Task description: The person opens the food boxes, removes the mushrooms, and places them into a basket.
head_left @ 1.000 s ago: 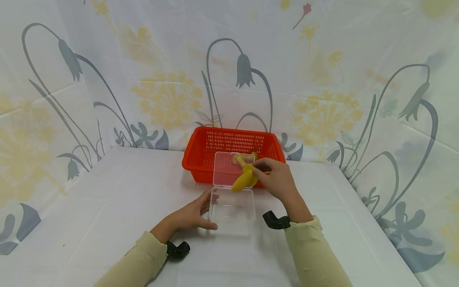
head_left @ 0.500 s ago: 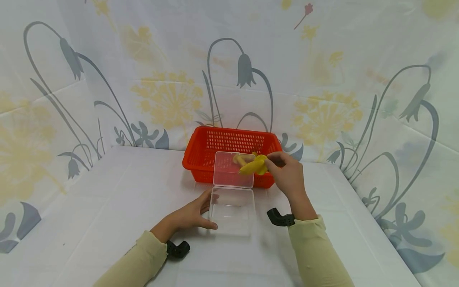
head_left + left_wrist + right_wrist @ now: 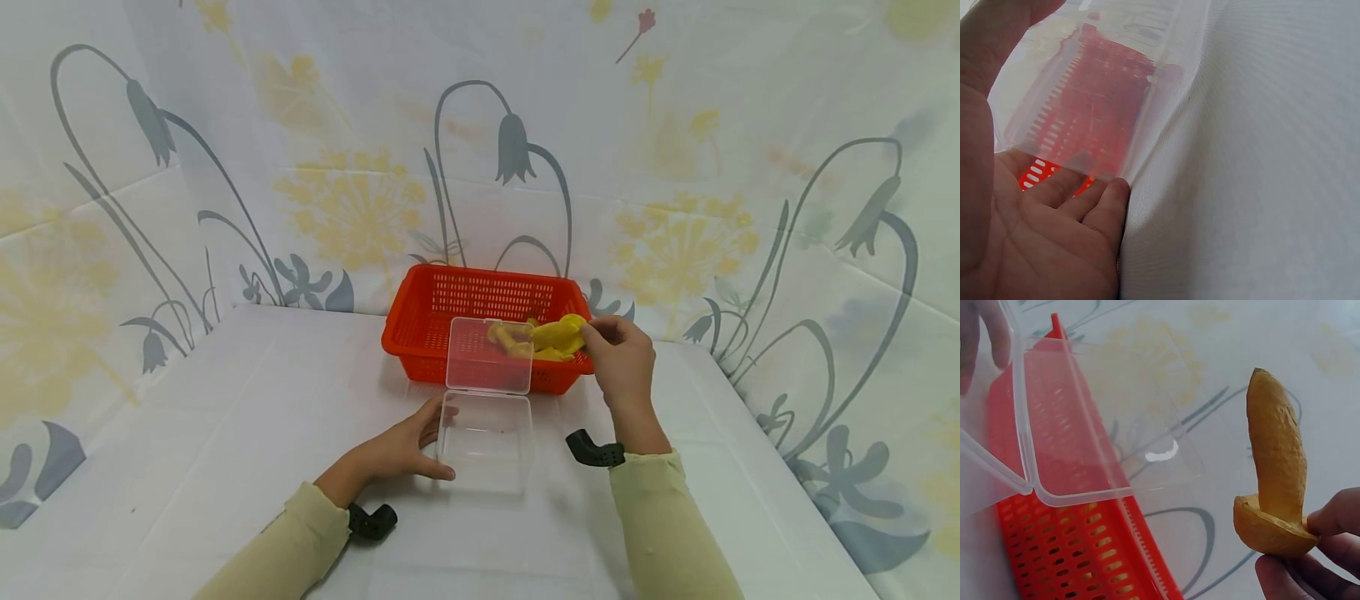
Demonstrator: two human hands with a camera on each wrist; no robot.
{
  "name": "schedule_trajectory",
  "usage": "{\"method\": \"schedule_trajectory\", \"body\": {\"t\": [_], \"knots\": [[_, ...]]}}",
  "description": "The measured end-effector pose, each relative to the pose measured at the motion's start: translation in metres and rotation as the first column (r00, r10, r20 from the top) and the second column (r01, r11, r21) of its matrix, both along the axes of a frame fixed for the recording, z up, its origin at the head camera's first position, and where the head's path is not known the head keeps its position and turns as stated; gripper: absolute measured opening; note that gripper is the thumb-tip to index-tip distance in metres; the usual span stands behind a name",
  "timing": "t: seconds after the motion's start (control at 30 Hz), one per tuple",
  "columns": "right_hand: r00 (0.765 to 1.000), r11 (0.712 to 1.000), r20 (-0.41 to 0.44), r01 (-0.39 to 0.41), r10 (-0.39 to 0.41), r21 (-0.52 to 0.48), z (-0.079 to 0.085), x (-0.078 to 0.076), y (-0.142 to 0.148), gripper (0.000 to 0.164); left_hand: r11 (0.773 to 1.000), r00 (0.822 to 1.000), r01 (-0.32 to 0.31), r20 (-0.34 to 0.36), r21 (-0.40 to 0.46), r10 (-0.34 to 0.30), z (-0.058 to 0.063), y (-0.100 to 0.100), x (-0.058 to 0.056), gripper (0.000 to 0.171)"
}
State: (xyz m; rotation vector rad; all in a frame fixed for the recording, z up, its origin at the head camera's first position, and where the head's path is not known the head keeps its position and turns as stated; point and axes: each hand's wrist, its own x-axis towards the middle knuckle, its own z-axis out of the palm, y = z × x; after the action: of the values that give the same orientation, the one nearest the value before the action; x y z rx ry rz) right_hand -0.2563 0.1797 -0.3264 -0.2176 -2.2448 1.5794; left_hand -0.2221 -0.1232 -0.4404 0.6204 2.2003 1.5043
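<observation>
A yellow mushroom (image 3: 557, 336) is pinched by the right hand (image 3: 621, 354) above the right part of a red basket (image 3: 411, 333). In the right wrist view, the mushroom (image 3: 1279, 447) has its stem pointing up and its cap between thumb and fingers. The left hand (image 3: 401, 446) holds the left side of a clear plastic box (image 3: 487, 483), thumb at the near corner and fingers at the far one. The box's lid (image 3: 480, 379) stands raised in front of the basket. More yellow mushrooms (image 3: 510, 337) lie in the basket, partly seen through the lid.
A white cloth covers the table (image 3: 240, 400). Behind and at both sides hangs a flower-printed curtain (image 3: 637, 108). The basket stands close to the back curtain. A black device is strapped at each wrist.
The right hand has moved right and slightly away from me, carrying the mushroom from over the box's lid to over the basket's right part. The left hand and box have stayed put.
</observation>
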Motion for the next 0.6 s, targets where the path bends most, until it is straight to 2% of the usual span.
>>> {"method": "schedule_trajectory", "body": {"t": [0.1, 0.27, 0.47, 0.6], "knots": [[1.0, 0.998, 0.011, 0.016, -0.016, -0.059, -0.002, -0.004, 0.003, 0.029, 1.0, 1.0, 0.001, -0.002, 0.002, -0.001, 0.0, 0.0, 0.0, 0.115], [0.999, 0.992, -0.021, 0.036, -0.038, -0.121, -0.008, -0.01, 0.007, 0.024, 1.0, 1.0, 0.0, -0.001, -0.004, 0.0, 0.001, 0.0, 0.0, 0.115], [0.997, 0.991, -0.036, 0.062, -0.066, -0.121, -0.015, -0.015, 0.012, 0.026, 1.0, 1.0, -0.004, 0.002, -0.006, 0.004, 0.002, 0.0, 0.001, 0.115], [0.995, 0.993, -0.022, 0.091, -0.093, -0.079, -0.02, -0.018, 0.015, 0.027, 1.0, 1.0, -0.005, -0.001, -0.009, 0.005, 0.003, 0.0, 0.002, 0.115]]}}
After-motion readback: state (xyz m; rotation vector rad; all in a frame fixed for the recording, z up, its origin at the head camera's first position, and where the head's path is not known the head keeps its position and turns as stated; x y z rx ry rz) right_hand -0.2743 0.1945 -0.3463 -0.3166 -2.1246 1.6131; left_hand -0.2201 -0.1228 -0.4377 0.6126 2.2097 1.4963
